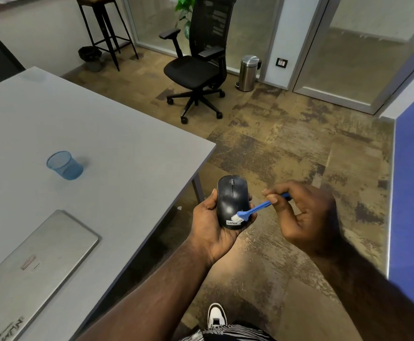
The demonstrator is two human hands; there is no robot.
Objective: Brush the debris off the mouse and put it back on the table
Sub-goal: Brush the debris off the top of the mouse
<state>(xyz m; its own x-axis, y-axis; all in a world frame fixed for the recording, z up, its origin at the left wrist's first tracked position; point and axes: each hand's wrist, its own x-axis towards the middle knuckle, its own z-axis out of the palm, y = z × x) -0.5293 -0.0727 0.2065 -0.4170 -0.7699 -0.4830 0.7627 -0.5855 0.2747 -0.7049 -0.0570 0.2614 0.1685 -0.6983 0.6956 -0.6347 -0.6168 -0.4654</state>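
Half done at most: left hand (212,223) cradled the mouse (231,201) off the table (127,143); right hand (299,212) pinched the brush (252,212), bristles on its rear; replacement outstanding.

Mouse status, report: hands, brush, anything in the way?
Left hand holds mouse, off the table, over the floor. Right hand pinches blue brush, bristles on mouse's rear by the label. Nothing in the way.
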